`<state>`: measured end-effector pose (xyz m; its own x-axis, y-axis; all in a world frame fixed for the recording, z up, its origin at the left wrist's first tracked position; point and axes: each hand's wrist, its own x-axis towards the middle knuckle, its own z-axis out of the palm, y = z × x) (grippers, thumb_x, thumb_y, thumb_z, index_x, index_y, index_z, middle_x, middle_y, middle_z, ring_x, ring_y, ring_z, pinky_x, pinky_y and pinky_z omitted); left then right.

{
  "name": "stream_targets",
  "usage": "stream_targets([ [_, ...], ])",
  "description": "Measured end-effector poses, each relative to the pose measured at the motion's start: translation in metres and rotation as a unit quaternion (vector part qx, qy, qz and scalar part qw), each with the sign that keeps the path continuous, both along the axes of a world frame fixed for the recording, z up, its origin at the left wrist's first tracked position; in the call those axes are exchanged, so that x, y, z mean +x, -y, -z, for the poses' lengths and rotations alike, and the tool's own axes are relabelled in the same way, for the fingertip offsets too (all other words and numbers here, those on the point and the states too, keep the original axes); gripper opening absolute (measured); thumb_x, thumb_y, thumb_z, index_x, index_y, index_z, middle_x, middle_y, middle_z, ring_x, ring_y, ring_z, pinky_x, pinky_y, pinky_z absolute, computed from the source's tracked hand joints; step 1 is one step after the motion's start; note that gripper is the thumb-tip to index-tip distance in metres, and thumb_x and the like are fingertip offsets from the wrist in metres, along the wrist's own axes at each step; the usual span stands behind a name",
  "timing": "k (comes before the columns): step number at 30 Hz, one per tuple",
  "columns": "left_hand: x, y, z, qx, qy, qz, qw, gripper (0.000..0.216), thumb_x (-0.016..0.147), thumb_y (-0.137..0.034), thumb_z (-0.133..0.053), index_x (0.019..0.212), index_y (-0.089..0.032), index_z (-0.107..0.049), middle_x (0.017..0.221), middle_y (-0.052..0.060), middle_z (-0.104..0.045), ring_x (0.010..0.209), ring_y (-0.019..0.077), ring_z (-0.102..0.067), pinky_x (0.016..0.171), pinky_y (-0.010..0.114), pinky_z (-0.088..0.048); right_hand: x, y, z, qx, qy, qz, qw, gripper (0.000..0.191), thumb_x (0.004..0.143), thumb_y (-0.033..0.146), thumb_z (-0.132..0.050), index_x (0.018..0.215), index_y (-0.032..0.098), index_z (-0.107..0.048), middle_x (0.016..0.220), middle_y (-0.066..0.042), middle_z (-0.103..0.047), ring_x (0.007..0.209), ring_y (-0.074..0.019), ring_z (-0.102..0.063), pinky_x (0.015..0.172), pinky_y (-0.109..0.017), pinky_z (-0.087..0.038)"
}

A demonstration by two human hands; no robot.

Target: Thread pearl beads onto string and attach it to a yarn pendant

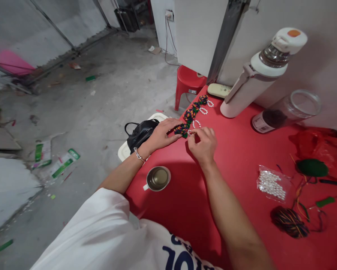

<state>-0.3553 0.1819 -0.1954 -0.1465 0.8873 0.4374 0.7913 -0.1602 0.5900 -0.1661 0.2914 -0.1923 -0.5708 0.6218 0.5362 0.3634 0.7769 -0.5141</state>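
A row of multicoloured yarn crochet pieces [189,114] with green parts lies along the table's left edge. My left hand [166,133], with a silver bracelet at the wrist, holds the nearest piece between thumb and fingers. At the same piece, my right hand [204,145] is closed in a pinch on a small loop of white pearl beads, partly hidden by the fingertips. Other pearl bead loops [203,111] lie just right of the row, one beside each piece.
Nearby on the red table [185,180] stands a metal mug [158,178]. At right are a bag of pearl beads [271,184], a multicoloured yarn ball [289,222] and a red plastic bag [322,148]. A large white flask [249,82] and clear jar [293,108] stand behind.
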Motion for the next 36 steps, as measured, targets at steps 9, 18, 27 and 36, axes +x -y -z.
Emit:
stream_targets([
  [9,-0.001,0.001,0.002,0.019,-0.024,-0.009,1.0,0.045,0.099,-0.037,-0.069,0.142,-0.023,-0.066,0.135,0.013,-0.074,0.127,0.0291,-0.069,0.114,0.051,-0.053,0.013,-0.01,0.006,0.025,0.045,0.005,0.999,0.027,0.086,0.018,-0.058,0.09,0.024,-0.084,0.077,-0.003,-0.073,0.077,-0.0204,-0.058,0.073,-0.032,-0.043],
  [18,-0.001,0.002,0.004,0.007,-0.021,-0.009,1.0,0.048,0.1,-0.039,-0.068,0.144,-0.022,-0.063,0.14,0.014,-0.071,0.131,0.0286,-0.066,0.116,0.052,-0.053,0.01,-0.01,0.005,0.029,0.091,-0.004,0.995,0.024,0.086,0.019,-0.062,0.094,0.024,-0.084,0.077,-0.006,-0.067,0.08,-0.0224,-0.053,0.071,-0.034,-0.038],
  [27,-0.001,0.003,0.004,-0.01,-0.025,-0.012,1.0,0.048,0.1,-0.04,-0.066,0.145,-0.023,-0.063,0.141,0.014,-0.07,0.132,0.0297,-0.065,0.117,0.053,-0.051,0.007,-0.009,0.007,0.031,0.09,0.006,0.995,0.023,0.086,0.018,-0.06,0.089,0.023,-0.082,0.079,-0.007,-0.069,0.081,-0.0233,-0.054,0.071,-0.035,-0.039],
  [36,-0.002,0.007,0.004,-0.008,-0.035,-0.007,0.999,0.064,0.097,-0.041,-0.068,0.155,-0.021,-0.053,0.15,0.016,-0.064,0.139,0.0308,-0.061,0.121,0.051,-0.048,0.006,-0.007,0.005,0.003,0.064,0.013,0.998,0.021,0.089,0.02,-0.06,0.089,0.023,-0.081,0.084,-0.006,-0.074,0.084,-0.0229,-0.06,0.076,-0.034,-0.043],
])
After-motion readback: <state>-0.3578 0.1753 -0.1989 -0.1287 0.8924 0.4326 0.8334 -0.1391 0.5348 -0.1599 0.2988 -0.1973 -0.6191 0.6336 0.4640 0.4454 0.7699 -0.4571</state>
